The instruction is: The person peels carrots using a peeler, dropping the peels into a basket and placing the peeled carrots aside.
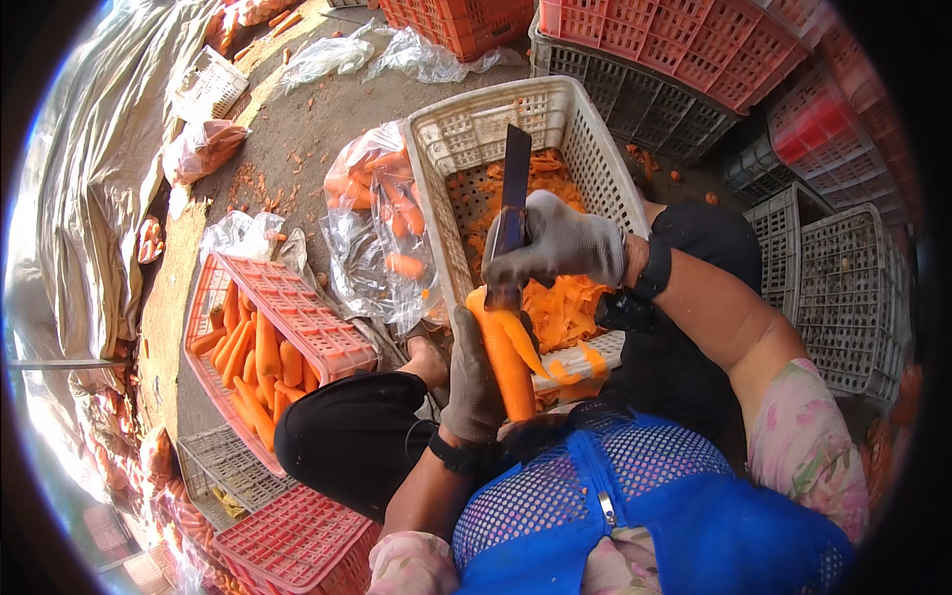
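Observation:
In my gloved left hand (pixel 474 383) lies a large peeled-looking orange carrot (pixel 500 357), tilted over the near end of a dirty white plastic crate (pixel 487 108). My gloved right hand (pixel 565 238) grips a peeling tool (pixel 515 171) with a long, flat, dark end pointing away from me. The tool's lower end meets the carrot's upper end; the contact is partly hidden by my fingers. A wide strip of peel (pixel 524 342) hangs along the carrot's side. Orange peelings (pixel 569 309) are heaped inside the crate below my hands.
Left of my bent knee, a tilted red crate (pixel 312 312) holds several carrots (pixel 256 357). A clear plastic bag (pixel 375 223) of carrots lies beside the white crate. Stacked crates (pixel 669 52) stand at the far right, with grey crates (pixel 851 297) beside my right arm.

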Motion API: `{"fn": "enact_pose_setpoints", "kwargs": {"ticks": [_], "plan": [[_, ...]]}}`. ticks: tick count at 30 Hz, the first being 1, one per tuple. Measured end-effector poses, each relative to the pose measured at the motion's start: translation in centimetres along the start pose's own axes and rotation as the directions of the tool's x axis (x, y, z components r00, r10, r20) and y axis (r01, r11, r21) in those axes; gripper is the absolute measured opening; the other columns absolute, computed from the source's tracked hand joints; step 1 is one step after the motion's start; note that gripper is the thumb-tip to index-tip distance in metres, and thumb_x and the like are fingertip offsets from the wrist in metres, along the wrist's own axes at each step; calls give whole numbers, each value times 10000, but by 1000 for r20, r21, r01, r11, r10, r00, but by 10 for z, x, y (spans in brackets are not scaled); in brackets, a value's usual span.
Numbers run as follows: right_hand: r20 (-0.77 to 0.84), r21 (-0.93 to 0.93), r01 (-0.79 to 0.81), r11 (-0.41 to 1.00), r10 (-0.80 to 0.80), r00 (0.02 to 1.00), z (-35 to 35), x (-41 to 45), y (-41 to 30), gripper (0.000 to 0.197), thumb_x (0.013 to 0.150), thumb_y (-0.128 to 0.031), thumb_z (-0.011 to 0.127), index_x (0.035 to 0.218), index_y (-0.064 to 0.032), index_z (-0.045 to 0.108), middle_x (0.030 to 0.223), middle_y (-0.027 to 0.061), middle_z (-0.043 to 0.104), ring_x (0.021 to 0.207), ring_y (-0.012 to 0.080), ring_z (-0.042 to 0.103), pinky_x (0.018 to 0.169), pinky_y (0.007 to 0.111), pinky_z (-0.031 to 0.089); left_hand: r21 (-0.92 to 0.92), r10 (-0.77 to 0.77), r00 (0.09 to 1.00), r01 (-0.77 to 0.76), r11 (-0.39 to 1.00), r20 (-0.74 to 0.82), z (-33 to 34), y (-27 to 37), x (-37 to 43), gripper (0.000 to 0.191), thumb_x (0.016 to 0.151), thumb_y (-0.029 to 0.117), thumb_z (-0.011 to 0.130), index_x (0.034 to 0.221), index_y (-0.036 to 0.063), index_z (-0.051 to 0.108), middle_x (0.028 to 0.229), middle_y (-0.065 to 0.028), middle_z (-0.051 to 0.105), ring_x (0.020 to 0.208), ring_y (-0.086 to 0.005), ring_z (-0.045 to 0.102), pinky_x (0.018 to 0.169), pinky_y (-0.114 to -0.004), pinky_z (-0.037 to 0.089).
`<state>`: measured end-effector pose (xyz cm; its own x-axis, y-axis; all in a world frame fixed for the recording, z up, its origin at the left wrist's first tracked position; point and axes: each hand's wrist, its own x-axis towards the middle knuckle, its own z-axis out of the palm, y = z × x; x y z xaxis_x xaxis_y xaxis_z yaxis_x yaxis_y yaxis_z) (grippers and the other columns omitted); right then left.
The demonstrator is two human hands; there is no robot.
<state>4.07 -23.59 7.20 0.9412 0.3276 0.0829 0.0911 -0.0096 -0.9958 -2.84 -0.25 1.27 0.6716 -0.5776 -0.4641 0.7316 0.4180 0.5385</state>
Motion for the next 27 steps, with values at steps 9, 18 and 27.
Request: {"fn": "enact_pose_setpoints", "kwargs": {"ticks": [9, 18, 27], "plan": [[-141, -84, -11, 996, -1, 990, -22, -19, 22, 172, 995, -122, 824, 1111, 4, 810, 930, 87, 815, 764, 105, 748, 559, 218, 564, 34, 67, 977, -62, 998, -202, -1, 27, 13, 809, 1060, 795, 448, 1390, 77, 617, 1046, -97, 709, 846, -228, 721, 759, -368, 632], [68, -42, -64, 997, 67, 995, 20, -14, 9, 295, 920, -237, 919, 1015, 0, 773, 812, 71, 790, 654, 114, 704, 548, 276, 546, 302, 151, 987, -128, 945, -54, 3, 11, 5, 783, 1093, 759, 425, 1361, 51, 623, 1010, -59, 706, 864, -163, 694, 804, -314, 586], [-212, -269, -100, 958, 43, 976, -34, -9, -8, 194, 1005, -200, 825, 1051, -11, 821, 893, 48, 816, 711, 98, 738, 528, 237, 536, -46, 80, 988, -87, 995, -129, -7, 23, 10, 803, 1066, 783, 457, 1365, 56, 620, 1148, -85, 697, 1026, -234, 704, 895, -335, 600]]}}
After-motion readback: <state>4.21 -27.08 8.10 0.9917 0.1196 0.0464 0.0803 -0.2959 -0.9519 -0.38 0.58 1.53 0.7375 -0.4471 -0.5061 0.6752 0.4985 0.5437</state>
